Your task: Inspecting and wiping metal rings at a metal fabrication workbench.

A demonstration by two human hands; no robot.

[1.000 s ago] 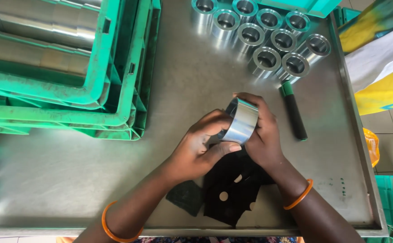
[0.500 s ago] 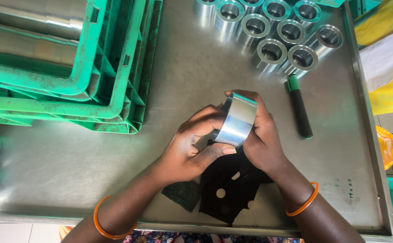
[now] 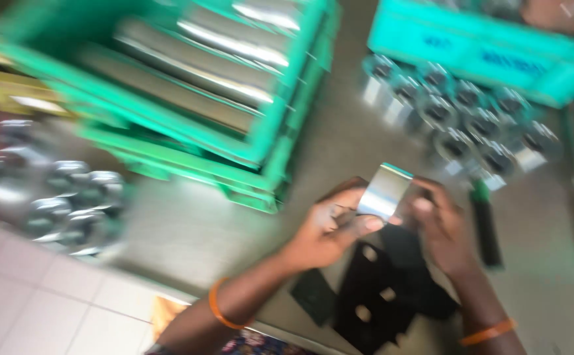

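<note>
Handling step, by the look of it: left hand (image 3: 330, 227) and right hand (image 3: 439, 227) both clamp a short shiny metal sleeve (image 3: 383, 191), fingers curled tight round its sides, held above the steel table (image 3: 201, 223) over a pile of black punched pads (image 3: 379, 296). Any further move likely needs a firm two-hand grip and a look at the sleeve's end, with the marker pen (image 3: 485, 227) just right of the right hand. Heavy motion blur: sleeve's far end, fingertip contact and the finished cylinders (image 3: 461, 112) by the green crates (image 3: 234, 79) are hard to make out.
</note>
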